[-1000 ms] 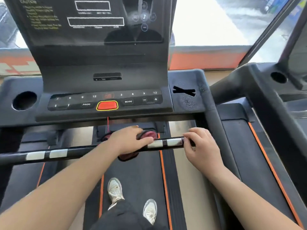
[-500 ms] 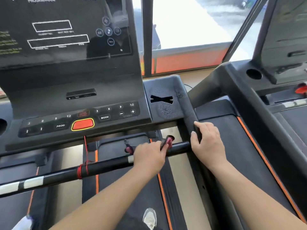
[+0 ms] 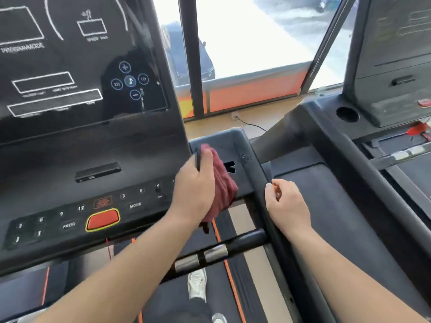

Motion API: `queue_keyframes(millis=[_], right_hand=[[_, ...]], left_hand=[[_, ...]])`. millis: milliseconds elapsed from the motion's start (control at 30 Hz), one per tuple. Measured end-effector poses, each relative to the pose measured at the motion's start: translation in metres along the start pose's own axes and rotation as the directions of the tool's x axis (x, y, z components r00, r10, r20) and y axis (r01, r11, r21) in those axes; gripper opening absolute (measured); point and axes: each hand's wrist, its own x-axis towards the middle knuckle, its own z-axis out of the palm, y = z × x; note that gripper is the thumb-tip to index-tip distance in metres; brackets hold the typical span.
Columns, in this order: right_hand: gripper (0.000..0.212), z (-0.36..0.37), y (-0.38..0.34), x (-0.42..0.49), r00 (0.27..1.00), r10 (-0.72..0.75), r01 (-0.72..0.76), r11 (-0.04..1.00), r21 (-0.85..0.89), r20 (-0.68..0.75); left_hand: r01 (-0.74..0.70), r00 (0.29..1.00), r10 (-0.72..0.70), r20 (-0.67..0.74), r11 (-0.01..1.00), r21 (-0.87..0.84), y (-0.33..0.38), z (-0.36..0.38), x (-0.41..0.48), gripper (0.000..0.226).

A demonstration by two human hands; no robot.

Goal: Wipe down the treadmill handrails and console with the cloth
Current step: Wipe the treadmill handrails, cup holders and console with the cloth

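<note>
My left hand (image 3: 194, 190) grips a dark red cloth (image 3: 222, 183) and presses it on the right tray of the black treadmill console (image 3: 93, 148), next to the button panel with the red stop button (image 3: 102, 219). My right hand (image 3: 288, 206) lies with curled fingers on the black right handrail (image 3: 257, 183); whether it grips the rail is unclear. The front crossbar (image 3: 233, 247) with silver sensor plates runs below both hands, untouched.
A second treadmill (image 3: 373, 127) stands close on the right, its rail and cup holder beside my right arm. A window with an orange sill lies ahead. The belt (image 3: 177, 297) and my white shoe (image 3: 197, 285) are below.
My left hand lifted the cloth off the crossbar and moved it up onto the console's right tray. My right hand slid from the crossbar end onto the side handrail. The view turned right.
</note>
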Motion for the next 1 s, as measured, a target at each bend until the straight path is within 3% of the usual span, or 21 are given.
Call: queue_keyframes(millis=[67,100,167,200,233,300,333,367,500,600,733,900,1000], right_hand=[[0.026,0.006,-0.005,0.006,1.0,0.029,-0.03,1.0,-0.007,-0.007],[0.027,0.009,-0.005,0.008,0.999,0.036,-0.037,0.999,-0.009,-0.03],[0.029,0.013,-0.003,0.009,0.995,0.05,-0.052,0.998,-0.02,-0.085],[0.032,0.014,-0.001,0.009,0.994,0.053,-0.056,0.998,-0.03,-0.099],[0.034,0.016,0.002,0.01,0.993,0.049,-0.054,0.997,-0.048,-0.106],[0.032,0.018,0.006,0.01,0.994,0.032,-0.043,0.994,-0.098,-0.108],[0.031,0.018,0.006,0.009,0.994,0.019,-0.031,0.993,-0.112,-0.111],[0.03,0.018,0.005,0.009,0.994,0.003,-0.016,0.993,-0.118,-0.113],[0.035,0.018,0.003,0.008,0.995,-0.029,0.012,0.985,-0.17,-0.098],[0.038,0.018,0.003,0.007,0.992,-0.057,0.034,0.978,-0.206,-0.108],[0.037,0.021,0.002,0.011,0.995,-0.053,0.031,0.972,-0.232,-0.09],[0.04,0.024,0.003,0.012,0.992,-0.074,0.047,0.967,-0.252,-0.098],[0.042,0.024,0.003,0.012,0.99,-0.089,0.056,0.958,-0.282,-0.106]], left_hand=[[-0.203,0.978,0.203,0.043,0.979,-0.005,0.028,-0.004,0.01,0.038],[-0.334,0.942,0.326,0.082,0.934,0.124,0.033,-0.004,0.014,0.04],[-0.531,0.841,0.505,0.193,0.705,0.47,0.03,0.005,0.02,0.043],[-0.56,0.817,0.509,0.271,0.592,0.58,0.022,0.012,0.022,0.047],[-0.562,0.824,0.422,0.379,0.518,0.645,0.01,0.021,0.023,0.052],[-0.556,0.814,0.086,0.574,0.401,0.728,-0.016,0.037,0.02,0.064],[-0.551,0.794,-0.052,0.605,0.357,0.754,-0.03,0.042,0.018,0.069],[-0.546,0.792,-0.102,0.602,0.324,0.772,-0.041,0.046,0.018,0.071],[-0.507,0.857,0.046,0.513,0.254,0.824,-0.067,0.063,0.034,0.066],[-0.449,0.885,0.017,0.465,0.289,0.846,-0.08,0.084,0.045,0.071],[-0.413,0.907,0.021,0.421,0.245,0.877,-0.088,0.094,0.058,0.076],[-0.425,0.903,0.032,0.429,0.226,0.877,-0.077,0.074,0.124,0.067],[-0.411,0.91,0.049,0.411,0.224,0.884,-0.085,0.073,0.107,0.07]])
